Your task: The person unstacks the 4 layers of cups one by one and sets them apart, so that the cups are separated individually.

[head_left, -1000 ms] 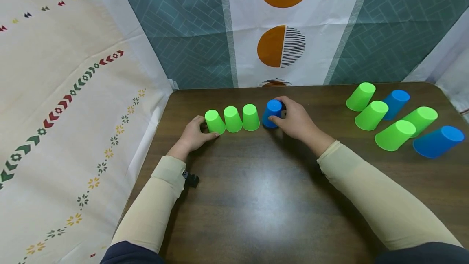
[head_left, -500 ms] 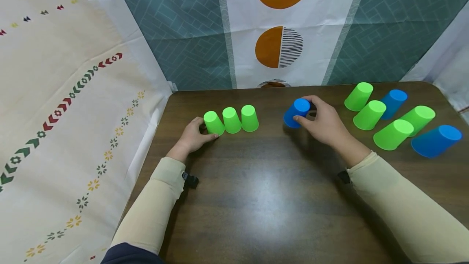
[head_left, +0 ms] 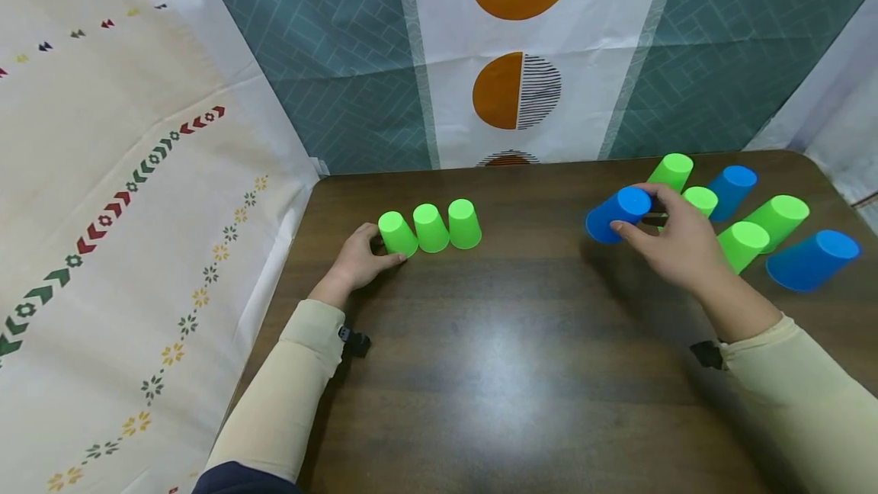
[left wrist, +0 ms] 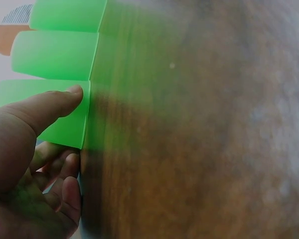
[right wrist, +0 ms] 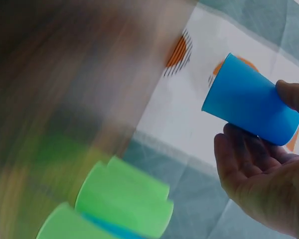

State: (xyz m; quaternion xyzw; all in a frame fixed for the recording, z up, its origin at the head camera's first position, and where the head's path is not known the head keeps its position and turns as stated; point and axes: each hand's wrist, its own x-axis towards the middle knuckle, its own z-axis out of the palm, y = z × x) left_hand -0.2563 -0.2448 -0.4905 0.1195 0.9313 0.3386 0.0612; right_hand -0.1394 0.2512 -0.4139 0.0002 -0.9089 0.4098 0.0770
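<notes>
Three green cups stand upside down in a short row on the left of the table. My left hand grips the leftmost green cup, thumb on its near side, seen close in the left wrist view on the cup wall. The middle green cup and the right one stand beside it. My right hand holds a blue cup by its sides, bottom up and tilted. In the right wrist view this blue cup is raised off the table.
On the right of the brown table is a group of green cups, partly behind my right hand, with a blue cup at the back and another blue cup at the right. A patterned cloth hangs behind.
My right hand has lifted the blue cup from beside the green row and carried it right, up to the group of cups. My left hand has stayed at the leftmost green cup.
</notes>
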